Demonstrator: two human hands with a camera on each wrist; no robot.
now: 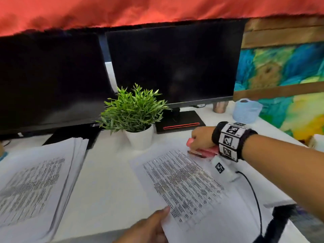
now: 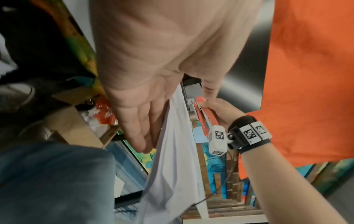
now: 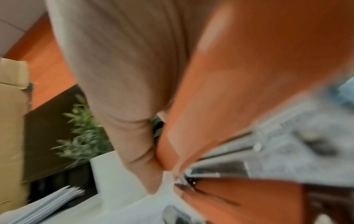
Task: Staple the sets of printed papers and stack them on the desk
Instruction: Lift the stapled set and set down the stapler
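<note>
A set of printed papers (image 1: 189, 186) lies slanted on the white desk (image 1: 105, 172). My left hand (image 1: 149, 227) pinches its near left corner, thumb on top; the left wrist view shows the fingers (image 2: 141, 133) under the sheets (image 2: 172, 151). My right hand (image 1: 201, 137) grips a pink-red stapler (image 1: 203, 152) at the set's far right corner. The stapler (image 2: 205, 119) also shows in the left wrist view, and large and blurred in the right wrist view (image 3: 239, 91). A thick stack of printed papers (image 1: 35, 181) lies at the left.
A potted green plant (image 1: 135, 111) stands behind the papers in the middle. Two dark monitors (image 1: 175, 64) fill the back. A metal cup (image 1: 220, 106) and a blue mesh holder (image 1: 245, 111) stand at the back right. A black cable (image 1: 254, 193) runs over the desk's right edge.
</note>
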